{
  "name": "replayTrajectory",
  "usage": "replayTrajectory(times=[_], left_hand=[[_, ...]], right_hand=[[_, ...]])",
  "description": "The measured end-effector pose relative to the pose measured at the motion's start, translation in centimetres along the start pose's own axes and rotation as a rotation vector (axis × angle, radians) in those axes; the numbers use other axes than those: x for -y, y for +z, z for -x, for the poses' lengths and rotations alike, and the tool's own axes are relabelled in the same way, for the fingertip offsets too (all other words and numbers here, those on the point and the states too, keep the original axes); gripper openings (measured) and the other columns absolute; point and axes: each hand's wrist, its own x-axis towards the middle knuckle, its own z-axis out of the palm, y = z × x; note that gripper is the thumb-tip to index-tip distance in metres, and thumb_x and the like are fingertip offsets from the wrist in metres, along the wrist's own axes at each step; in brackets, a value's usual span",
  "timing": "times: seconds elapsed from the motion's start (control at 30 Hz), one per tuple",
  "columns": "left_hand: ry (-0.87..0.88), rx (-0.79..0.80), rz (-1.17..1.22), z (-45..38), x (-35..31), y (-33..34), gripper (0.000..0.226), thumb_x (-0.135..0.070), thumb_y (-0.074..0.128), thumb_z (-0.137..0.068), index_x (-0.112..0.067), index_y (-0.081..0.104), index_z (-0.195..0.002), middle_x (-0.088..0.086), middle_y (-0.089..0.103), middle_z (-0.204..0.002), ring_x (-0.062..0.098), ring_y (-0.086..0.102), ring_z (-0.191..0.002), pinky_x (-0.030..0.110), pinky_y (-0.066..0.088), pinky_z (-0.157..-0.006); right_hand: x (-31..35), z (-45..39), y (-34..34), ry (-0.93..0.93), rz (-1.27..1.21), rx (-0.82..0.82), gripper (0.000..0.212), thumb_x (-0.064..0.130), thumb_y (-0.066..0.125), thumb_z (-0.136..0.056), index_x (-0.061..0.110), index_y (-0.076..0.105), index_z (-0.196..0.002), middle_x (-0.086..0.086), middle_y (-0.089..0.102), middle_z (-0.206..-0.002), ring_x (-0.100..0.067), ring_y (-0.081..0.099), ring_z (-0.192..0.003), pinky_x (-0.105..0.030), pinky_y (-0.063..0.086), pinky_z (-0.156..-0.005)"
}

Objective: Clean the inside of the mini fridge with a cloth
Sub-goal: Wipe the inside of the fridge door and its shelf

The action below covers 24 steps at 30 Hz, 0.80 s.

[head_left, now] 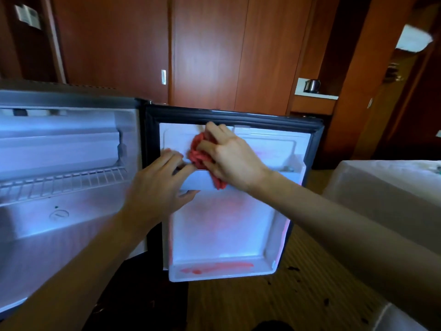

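at frame centre, the right hand (232,155) clutches a bunched red cloth (199,151) against the open mini fridge door (224,223); the left hand (160,185), fingers curled, grips the door shelf (202,180) beside it.

Mini fridge (66,163) standing open, door (224,223) swung wide.
Bunched red cloth (199,152) lying against upper door liner, above the door shelf (202,180).

Inside the mini fridge (59,211), open room lies under the wire shelf (64,180) at nine o'clock. On the open door (224,225), the door shelf (202,180) juts out at centre, with bare liner below toward six o'clock. A white-covered table (386,187) blocks three o'clock.
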Motion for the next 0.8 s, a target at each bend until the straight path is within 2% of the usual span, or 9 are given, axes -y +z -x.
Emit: replayTrajectory(times=[0.17,0.3,0.4,0.5,0.67,0.73,0.8], left_hand=[[0.000,0.001,0.037,0.4,0.2,-0.2,0.033,-0.039,0.076,-0.082,-0.013,0.069,-0.100,0.007,0.063,-0.101,0.030,0.062,-0.114,0.040,0.050,-0.100],[-0.018,0.004,0.051,0.2,-0.1,-0.7,0.034,-0.037,0.080,-0.077,-0.012,0.069,-0.098,0.006,0.063,-0.097,0.030,0.064,-0.107,0.036,0.048,-0.102],[-0.022,0.019,0.044,0.0,-0.2,-0.7,0.034,-0.038,0.077,-0.078,-0.012,0.070,-0.099,0.007,0.063,-0.097,0.030,0.064,-0.107,0.037,0.049,-0.100],[-0.009,0.017,0.033,0.1,-0.2,-0.7,0.033,-0.037,0.073,-0.081,-0.011,0.071,-0.102,0.009,0.065,-0.100,0.032,0.065,-0.105,0.042,0.052,-0.094],[0.018,-0.014,0.045,0.5,0.4,-0.9,0.032,-0.032,0.077,-0.080,-0.012,0.072,-0.104,0.009,0.065,-0.098,0.031,0.065,-0.106,0.038,0.053,-0.092],[0.031,0.001,0.063,0.3,0.5,-1.0,0.030,-0.031,0.076,-0.082,-0.012,0.072,-0.105,0.009,0.065,-0.098,0.030,0.065,-0.106,0.038,0.053,-0.088],[0.024,0.020,0.084,0.3,0.6,-1.0,0.030,-0.032,0.075,-0.084,-0.012,0.072,-0.106,0.010,0.066,-0.100,0.031,0.065,-0.107,0.042,0.054,-0.088]], right_hand=[[-6.7,7.4,-4.1,0.192,0.020,0.012,0.012,0.020,0.074,-0.089,0.010,0.071,-0.095,-0.009,0.051,-0.102,-0.033,0.057,-0.089,-0.044,0.055,-0.072],[-6.5,7.7,-3.8,0.242,0.064,-0.033,0.009,0.016,0.076,-0.086,0.009,0.071,-0.090,-0.006,0.051,-0.101,-0.032,0.056,-0.088,-0.043,0.056,-0.070],[-2.5,2.9,-1.3,0.102,0.048,-0.031,0.014,0.017,0.071,-0.090,0.004,0.070,-0.093,-0.017,0.057,-0.107,-0.037,0.055,-0.091,-0.044,0.052,-0.067],[1.0,-1.1,0.4,-0.081,0.090,0.044,0.018,0.018,0.067,-0.092,0.004,0.067,-0.103,-0.018,0.056,-0.120,-0.035,0.052,-0.101,-0.045,0.050,-0.065],[-1.5,-1.0,-1.9,-0.262,0.131,0.215,0.029,0.024,0.055,-0.100,0.003,0.064,-0.118,-0.020,0.049,-0.137,-0.035,0.049,-0.112,-0.049,0.052,-0.076],[-1.8,-1.4,-2.5,-0.329,0.127,0.241,0.032,0.028,0.052,-0.100,0.003,0.066,-0.114,-0.020,0.052,-0.130,-0.035,0.052,-0.105,-0.047,0.050,-0.080],[-1.9,-1.3,-2.5,-0.272,0.093,0.212,0.031,0.027,0.052,-0.101,0.003,0.068,-0.111,-0.020,0.055,-0.125,-0.036,0.055,-0.103,-0.047,0.048,-0.085]])
